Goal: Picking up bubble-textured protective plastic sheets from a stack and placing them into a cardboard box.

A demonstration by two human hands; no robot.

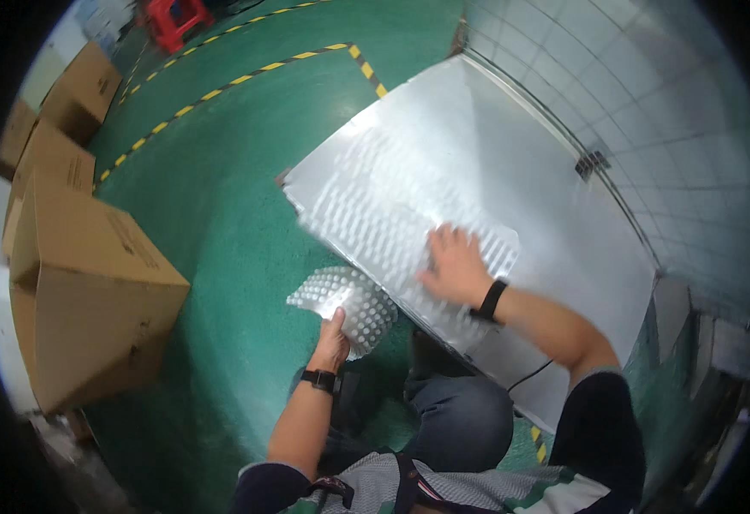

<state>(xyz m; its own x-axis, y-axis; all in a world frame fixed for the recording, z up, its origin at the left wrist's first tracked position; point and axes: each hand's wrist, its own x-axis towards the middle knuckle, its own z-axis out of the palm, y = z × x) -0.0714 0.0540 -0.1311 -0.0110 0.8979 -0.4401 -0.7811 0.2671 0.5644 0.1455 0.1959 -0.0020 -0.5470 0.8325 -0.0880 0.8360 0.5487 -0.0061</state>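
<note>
My left hand grips the lower edge of a curved, shiny silvery sheet dotted with rows of round spots, held out beside the table edge. Whether the spots are holes or bumps I cannot tell. On the silvery tabletop lies a larger see-through or silvery patterned layer with rows of short marks. Resting on its near right part, my right hand has its fingers spread and slightly blurred. I see nothing held in it. Both wrists wear dark bands.
Open cardboard boxes stand on the green floor at the left. A tiled wall borders the table's right side. A red plastic stool is far off, beyond yellow-black floor tape. A black cable hangs over the table's near edge.
</note>
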